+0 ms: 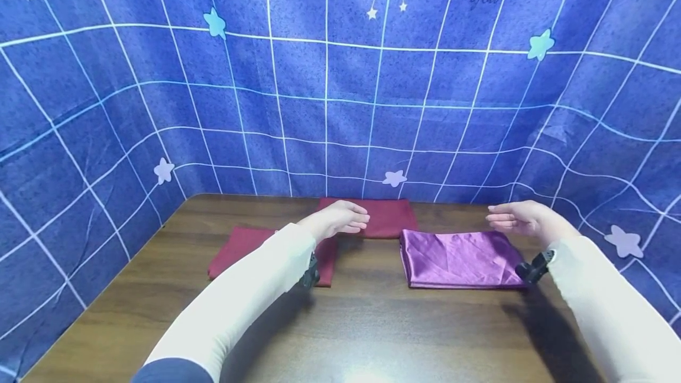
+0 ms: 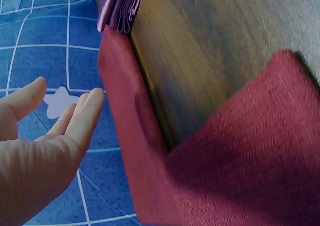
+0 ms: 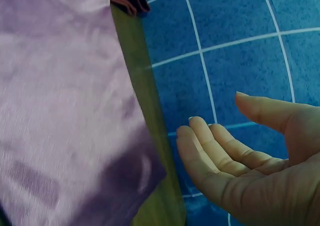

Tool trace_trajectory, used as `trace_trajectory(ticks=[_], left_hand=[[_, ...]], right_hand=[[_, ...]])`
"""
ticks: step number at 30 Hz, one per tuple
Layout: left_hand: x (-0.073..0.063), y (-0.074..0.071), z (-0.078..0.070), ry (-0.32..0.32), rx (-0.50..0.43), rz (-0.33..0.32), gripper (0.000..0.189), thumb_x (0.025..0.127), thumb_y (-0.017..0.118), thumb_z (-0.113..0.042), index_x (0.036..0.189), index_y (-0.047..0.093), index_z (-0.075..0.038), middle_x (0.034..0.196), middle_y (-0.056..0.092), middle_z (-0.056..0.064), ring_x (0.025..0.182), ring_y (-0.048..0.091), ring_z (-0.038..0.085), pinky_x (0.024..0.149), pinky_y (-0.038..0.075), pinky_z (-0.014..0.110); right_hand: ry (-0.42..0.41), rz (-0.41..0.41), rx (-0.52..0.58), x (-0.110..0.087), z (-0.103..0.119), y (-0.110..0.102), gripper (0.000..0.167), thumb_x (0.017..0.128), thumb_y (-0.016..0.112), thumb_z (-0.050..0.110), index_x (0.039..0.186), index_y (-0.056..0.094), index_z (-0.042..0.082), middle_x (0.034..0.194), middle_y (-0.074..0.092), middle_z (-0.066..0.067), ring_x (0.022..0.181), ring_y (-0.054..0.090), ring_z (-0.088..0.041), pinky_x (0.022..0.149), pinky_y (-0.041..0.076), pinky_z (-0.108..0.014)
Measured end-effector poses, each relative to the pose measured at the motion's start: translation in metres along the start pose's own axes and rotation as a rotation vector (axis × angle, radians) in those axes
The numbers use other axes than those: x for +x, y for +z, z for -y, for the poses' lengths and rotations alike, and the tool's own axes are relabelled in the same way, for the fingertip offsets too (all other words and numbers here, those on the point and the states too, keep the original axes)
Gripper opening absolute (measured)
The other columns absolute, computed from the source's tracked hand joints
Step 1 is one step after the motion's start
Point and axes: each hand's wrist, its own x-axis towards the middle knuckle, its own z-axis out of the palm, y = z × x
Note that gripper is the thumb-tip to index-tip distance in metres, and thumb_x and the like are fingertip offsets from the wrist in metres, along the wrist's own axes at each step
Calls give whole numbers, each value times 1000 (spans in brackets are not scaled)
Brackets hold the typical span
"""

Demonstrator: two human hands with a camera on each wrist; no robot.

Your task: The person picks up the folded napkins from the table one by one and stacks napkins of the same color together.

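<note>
My left hand (image 1: 340, 218) is held over the red cloths with nothing in it, its fingers nearly straight. One folded red cloth (image 1: 250, 247) lies at the left, partly hidden by my forearm; a second folded red cloth (image 1: 391, 217) lies at the back middle. On the right, a shiny purple folded cloth (image 1: 457, 259) lies flat on the table. Above its back right corner hangs my right hand (image 1: 521, 217), empty, with fingers extended and thumb apart. In the left wrist view, layered folds show on the edge of the purple cloth (image 2: 122, 8).
The cloths lie on a brown wooden table (image 1: 351, 324). Behind it and at both sides hangs a blue curtain (image 1: 298, 117) with white grid lines and stars. A black wrist camera (image 1: 534, 268) sits at my right sleeve, above the purple cloth's right edge.
</note>
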Motion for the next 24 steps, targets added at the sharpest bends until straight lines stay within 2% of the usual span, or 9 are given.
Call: trace_trajectory(ticks=[4, 7, 9, 12, 15, 24], left_hand=[[1, -7, 1, -10, -8, -2, 38, 98, 44, 3, 136, 44, 10, 140, 48, 26, 129, 50, 37, 108, 43, 41], [1, -11, 2, -23, -8, -21, 39, 97, 49, 0, 135, 45, 10, 140, 49, 26, 128, 50, 37, 108, 43, 41], [1, -14, 2, -30, -7, -31, 40, 96, 53, -1, 134, 45, 10, 140, 49, 26, 128, 50, 37, 107, 43, 41], [1, -19, 1, -37, -2, -34, 43, 96, 56, -4, 135, 45, 10, 140, 49, 25, 129, 50, 37, 108, 43, 40], [-1, -24, 1, -41, 21, -38, 43, 96, 56, -6, 135, 46, 9, 140, 49, 25, 129, 50, 37, 107, 44, 39], [-4, -34, -3, -66, 20, -51, 41, 97, 55, -6, 132, 48, 12, 140, 48, 26, 130, 48, 37, 109, 42, 38]], right_hand=[[12, -26, 66, 8, 7, 11, 39, 102, 38, 6, 78, 68, 14, 81, 71, -4, 77, 70, -10, 83, 57, -25], [23, -42, 85, 12, 12, 19, 36, 101, 41, 6, 78, 68, 12, 80, 71, -4, 76, 70, -11, 80, 57, -24], [33, -51, 97, 15, 14, 22, 29, 101, 42, 6, 82, 64, 9, 80, 70, -6, 76, 70, -12, 80, 58, -25], [47, -57, 80, 17, 16, 28, 12, 102, 44, 9, 99, 54, 4, 82, 70, -5, 78, 69, -12, 80, 57, -26], [50, -53, 42, 20, 18, 35, 12, 102, 44, 12, 110, 45, 4, 83, 69, -3, 80, 68, -11, 82, 57, -25], [28, -64, 90, 31, 23, 50, 10, 102, 46, 10, 109, 44, 4, 81, 70, -8, 77, 69, -13, 84, 57, -25]])
